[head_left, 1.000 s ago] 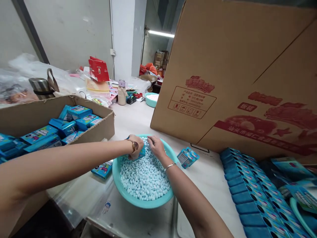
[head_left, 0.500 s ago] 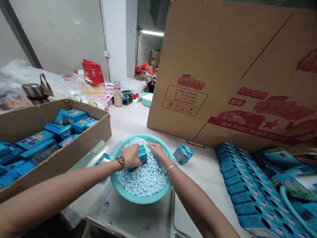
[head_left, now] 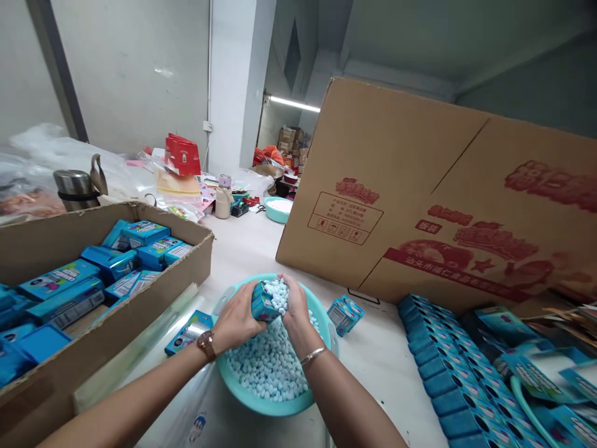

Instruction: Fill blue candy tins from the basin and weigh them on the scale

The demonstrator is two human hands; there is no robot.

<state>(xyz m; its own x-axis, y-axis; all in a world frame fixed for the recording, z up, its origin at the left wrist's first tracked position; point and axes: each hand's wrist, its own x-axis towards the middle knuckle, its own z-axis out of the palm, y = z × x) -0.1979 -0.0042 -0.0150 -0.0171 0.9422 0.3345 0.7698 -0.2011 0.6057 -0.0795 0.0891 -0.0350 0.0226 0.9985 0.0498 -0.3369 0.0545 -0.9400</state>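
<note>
A teal basin (head_left: 321, 323) full of pale blue candies (head_left: 268, 367) sits on the white table in front of me. My left hand (head_left: 237, 320) grips a small blue box (head_left: 262, 305) above the basin, its open top heaped with candies. My right hand (head_left: 293, 305) is cupped against that heap of candies beside the box's opening, fingers curled. A watch is on my left wrist and a bracelet on my right.
A cardboard tray (head_left: 153, 274) of blue boxes lies at left. A big cardboard carton (head_left: 420, 186) stands behind the basin. Rows of open blue boxes (head_left: 448, 367) fill the right. Loose boxes lie beside the basin (head_left: 342, 314). A steel flask (head_left: 77, 190) is far left.
Both hands have risen out of the candies, lifting the small box heaped with candies above the basin. The view has tilted upward.
</note>
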